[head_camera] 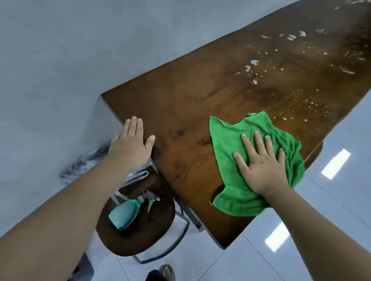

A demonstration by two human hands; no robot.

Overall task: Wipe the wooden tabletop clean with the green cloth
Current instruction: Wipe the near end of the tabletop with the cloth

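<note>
Head view: the right hand [261, 162] pressed flat, fingers spread, on the green cloth [255, 166] at lower right of the wooden tabletop [195, 100]; the left hand [131, 141] rested open on its edge. Wiping was under way; droplets [309, 105] toward upper right likely came next.

Right hand [261, 163] flat on green cloth [231, 154], wooden tabletop [208, 92].
</note>
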